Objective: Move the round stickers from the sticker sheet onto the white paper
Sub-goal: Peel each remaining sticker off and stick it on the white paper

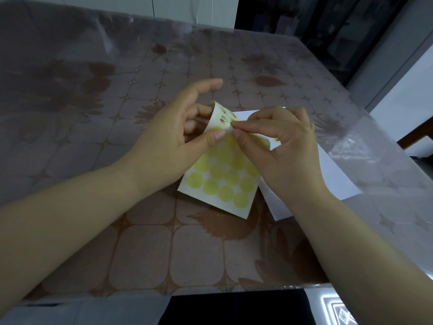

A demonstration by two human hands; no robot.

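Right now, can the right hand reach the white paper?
Probably yes: the right hand hovers just over the white paper, pinching at the sticker sheet, and nothing covers the paper's right part.

Left hand (171, 139): bare; thumbnail short, rounded, pale at the tip; fine creases over the thumb joint.
Right hand (281, 146): bare; knuckle ridges and tendon lines plain across the back; nails trimmed short, as far as visible.
Left forearm (70, 207): bare from wrist to frame edge; smooth, faint crease at the wrist.
Right forearm (363, 242): bare likewise, wrist to frame edge; smooth surface.
Dark patch (234, 310): black, at lower frame edge between the forearms; cannot tell whether clothing.
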